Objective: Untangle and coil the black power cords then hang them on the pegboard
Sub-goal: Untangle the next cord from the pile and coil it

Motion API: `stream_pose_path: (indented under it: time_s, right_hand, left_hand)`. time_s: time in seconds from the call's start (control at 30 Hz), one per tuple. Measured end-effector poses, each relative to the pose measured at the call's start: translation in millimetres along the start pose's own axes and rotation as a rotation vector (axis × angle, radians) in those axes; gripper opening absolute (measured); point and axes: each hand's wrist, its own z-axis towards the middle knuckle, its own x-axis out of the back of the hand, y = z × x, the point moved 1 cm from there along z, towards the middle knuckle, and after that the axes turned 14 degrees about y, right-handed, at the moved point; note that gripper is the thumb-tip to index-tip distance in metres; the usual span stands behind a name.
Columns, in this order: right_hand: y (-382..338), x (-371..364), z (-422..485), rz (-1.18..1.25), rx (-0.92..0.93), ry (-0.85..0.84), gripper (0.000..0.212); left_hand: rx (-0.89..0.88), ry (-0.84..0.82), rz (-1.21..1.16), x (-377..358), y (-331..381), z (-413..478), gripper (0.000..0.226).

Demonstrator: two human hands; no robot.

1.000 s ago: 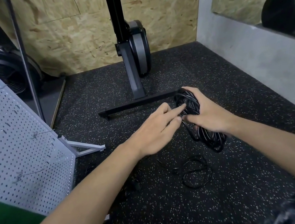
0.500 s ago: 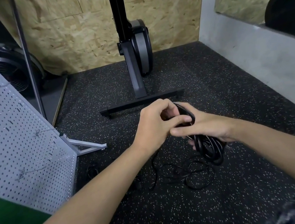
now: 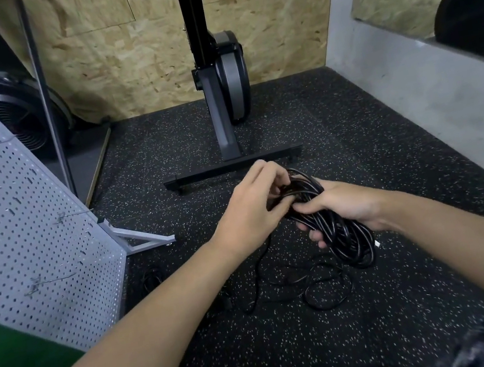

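While the right hand [image 3: 347, 207] clasps the cord coil [image 3: 348, 241], the left hand [image 3: 246, 214] pinches its top. Probably floppy; hold across every loop.

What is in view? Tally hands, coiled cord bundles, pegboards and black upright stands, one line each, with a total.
2 hands: left hand, right hand
1 coiled cord bundle
1 pegboard
1 black upright stand
Total: 5

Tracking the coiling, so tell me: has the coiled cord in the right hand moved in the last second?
Yes. The coiled cord dropped toward the person: its top overlapped the right end of the stand's base bar, and now sits below it.
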Motion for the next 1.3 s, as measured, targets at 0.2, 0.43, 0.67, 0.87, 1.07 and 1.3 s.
stream_pose_path:
  time_s: [0.2, 0.43, 0.67, 0.87, 1.07, 1.3]
  right_hand:
    - [-1, 5, -5, -0.033, 0.003, -0.015, 0.036]
    - [-4, 3, -8, -0.114, 0.042, -0.044, 0.068]
    - [-9, 1, -19, -0.461, 0.196, 0.016, 0.109]
    - [-12, -4, -20, -0.272, 0.27, 0.042, 0.029]
    - [-16, -1, -17, -0.018, 0.245, -0.009, 0.023]
    - [-10, 12, -8, 0.159, 0.141, 0.074, 0.018]
  left_hand:
    - [-0.117, 0.012, 0.138, 3, -20, -4, 0.06]
    - [-0.233, -0.002, 0.201, 1, -19, -1, 0.049]
    - [-0.128, -0.161, 0.286, -4, -10, 6, 0.032]
    - [0.221, 0.069, 0.093, 6, -5, 7, 0.03]
    - [0.636, -0.037, -0.326, 3, 0, -8, 0.034]
    - [0.687, -0.103, -0.304, -2, -18, -14, 0.022]
